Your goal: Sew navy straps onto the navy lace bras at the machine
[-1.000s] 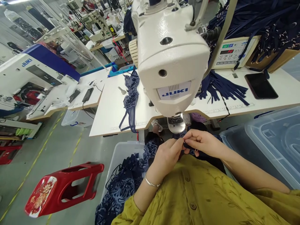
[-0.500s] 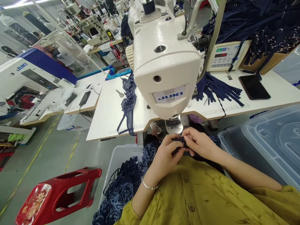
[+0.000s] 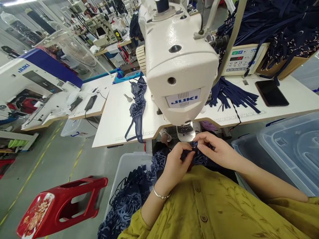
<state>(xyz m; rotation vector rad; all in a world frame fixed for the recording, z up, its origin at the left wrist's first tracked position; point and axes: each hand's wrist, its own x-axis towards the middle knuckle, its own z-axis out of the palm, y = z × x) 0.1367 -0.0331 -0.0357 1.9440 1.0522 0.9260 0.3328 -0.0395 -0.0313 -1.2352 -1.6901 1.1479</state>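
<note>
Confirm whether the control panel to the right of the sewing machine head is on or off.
On: the control panel has red characters glowing on its small display, though too blurred to read surely.

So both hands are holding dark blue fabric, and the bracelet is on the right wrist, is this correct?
Not quite: the head view shows the bracelet on the left wrist; the left hand and right hand do hold dark blue fabric.
</note>
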